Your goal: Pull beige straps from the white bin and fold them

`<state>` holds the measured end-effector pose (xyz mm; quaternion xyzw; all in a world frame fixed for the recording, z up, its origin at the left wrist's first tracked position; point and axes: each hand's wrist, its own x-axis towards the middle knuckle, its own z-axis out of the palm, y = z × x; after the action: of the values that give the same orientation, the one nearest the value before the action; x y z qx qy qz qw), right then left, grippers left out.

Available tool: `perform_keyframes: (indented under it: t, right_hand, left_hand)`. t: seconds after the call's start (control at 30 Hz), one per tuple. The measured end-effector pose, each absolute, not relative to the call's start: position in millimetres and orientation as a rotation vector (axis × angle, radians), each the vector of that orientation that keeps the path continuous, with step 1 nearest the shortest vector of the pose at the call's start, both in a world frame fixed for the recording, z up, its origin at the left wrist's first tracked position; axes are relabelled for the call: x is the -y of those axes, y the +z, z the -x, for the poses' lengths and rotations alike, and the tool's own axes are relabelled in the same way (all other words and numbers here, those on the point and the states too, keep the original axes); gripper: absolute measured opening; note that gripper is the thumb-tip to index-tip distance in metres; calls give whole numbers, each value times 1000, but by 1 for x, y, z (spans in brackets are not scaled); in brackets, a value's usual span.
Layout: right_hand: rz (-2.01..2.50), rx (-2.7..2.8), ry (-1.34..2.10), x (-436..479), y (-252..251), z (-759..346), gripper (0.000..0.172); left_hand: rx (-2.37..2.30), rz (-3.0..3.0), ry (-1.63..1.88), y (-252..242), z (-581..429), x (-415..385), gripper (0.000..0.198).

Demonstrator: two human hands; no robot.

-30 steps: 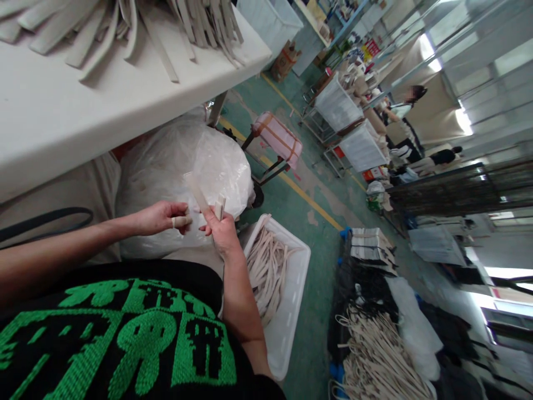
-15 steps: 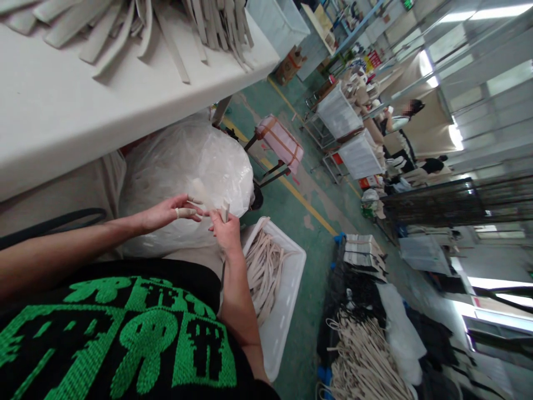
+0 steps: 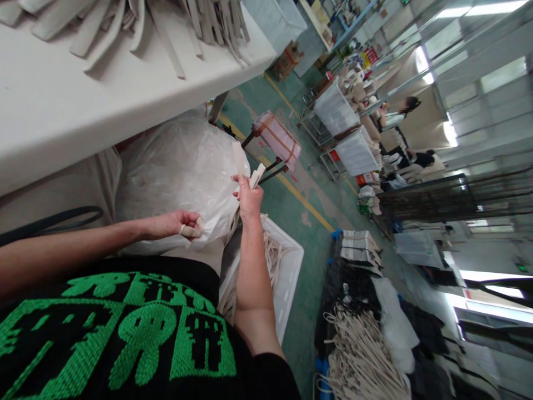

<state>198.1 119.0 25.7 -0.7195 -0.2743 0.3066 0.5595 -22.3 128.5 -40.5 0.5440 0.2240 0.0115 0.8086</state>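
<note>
My right hand [image 3: 250, 199] is raised and closed on beige webbing straps [image 3: 238, 158]. Their cut ends stick up above my fingers and the rest hangs down past my wrist toward a white crate [image 3: 291, 278] on the floor that holds more straps. My left hand [image 3: 185, 225] is lower, beside a big clear plastic bag [image 3: 179, 166]. Its fingers are curled in a pinch and one finger is wrapped in tape. What it pinches, if anything, does not show.
A white table [image 3: 83, 105] with several beige straps [image 3: 125, 22] lies at the upper left. A pink-padded stool [image 3: 278, 139] stands on the green floor. Bundled straps [image 3: 366, 355] pile at the lower right. Other people work by white bins [image 3: 337, 111] beyond.
My right hand has lifted up and away from the left with the straps, pulling them out of the crate. My left hand has let go of the strap and dropped toward the bag.
</note>
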Motion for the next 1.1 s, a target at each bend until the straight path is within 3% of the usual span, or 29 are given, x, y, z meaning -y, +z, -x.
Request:
perform_keyframes:
  t: [0.67,0.87,1.1]
  right_hand:
    - [1662,560,582,-169,18,-226,33]
    - [1614,509,533,-173,19,-241,34]
    - [1606,505,460,-178,18,-257,40]
  left_hand:
    - [-451,-1177,-112,-48,21,-125,26]
    - [-555,-1190,-172,-56,20,-124,34]
    - [-447,-1131,-186,-36,28,-124,34]
